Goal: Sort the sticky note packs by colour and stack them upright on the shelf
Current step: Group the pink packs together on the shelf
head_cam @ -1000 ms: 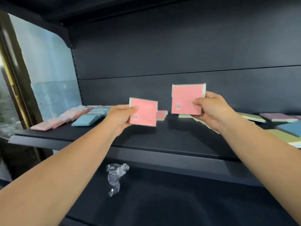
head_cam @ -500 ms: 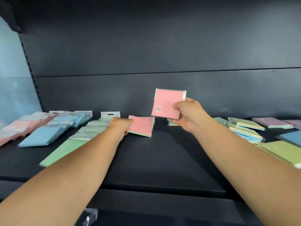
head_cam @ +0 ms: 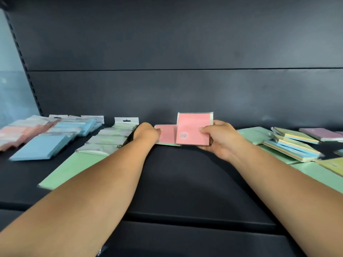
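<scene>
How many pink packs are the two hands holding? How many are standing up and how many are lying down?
Standing up: 1, the upright pink pack, gripped by the right hand.
Lying down: 1, the flat pink pack, pinched by the left hand.
Total: 2 pink packs in the hands.

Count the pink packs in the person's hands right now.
2. One pink pack stands nearly upright in the right hand. The other pink pack lies low on the shelf, held at its left edge by the left hand.
</scene>
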`<act>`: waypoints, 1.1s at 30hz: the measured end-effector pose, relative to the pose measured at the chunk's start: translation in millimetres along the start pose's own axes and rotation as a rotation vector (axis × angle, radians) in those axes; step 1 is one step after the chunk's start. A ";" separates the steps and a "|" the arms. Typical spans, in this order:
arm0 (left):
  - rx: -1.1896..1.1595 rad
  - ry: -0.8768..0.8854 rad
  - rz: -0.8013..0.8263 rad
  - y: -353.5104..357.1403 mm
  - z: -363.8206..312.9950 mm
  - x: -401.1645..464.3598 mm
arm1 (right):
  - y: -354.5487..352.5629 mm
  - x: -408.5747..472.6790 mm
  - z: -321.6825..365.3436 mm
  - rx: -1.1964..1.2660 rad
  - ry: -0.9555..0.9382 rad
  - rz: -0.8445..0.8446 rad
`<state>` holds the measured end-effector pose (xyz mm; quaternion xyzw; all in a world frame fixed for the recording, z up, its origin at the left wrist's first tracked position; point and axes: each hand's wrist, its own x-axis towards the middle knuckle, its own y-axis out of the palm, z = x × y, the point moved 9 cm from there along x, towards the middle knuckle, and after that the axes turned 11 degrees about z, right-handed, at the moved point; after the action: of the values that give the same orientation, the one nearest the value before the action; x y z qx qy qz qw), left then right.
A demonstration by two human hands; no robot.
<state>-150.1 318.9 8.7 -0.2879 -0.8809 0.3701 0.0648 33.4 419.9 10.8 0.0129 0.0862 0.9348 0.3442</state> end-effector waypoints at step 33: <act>0.394 0.581 -0.210 -29.0 31.4 -182.5 | 40.6 1.9 -14.1 -0.515 0.124 -0.029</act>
<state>-23.0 182.0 24.2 -0.2709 -0.7623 0.4267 0.4043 4.8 388.6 3.7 -0.1338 -0.1333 0.9200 0.3433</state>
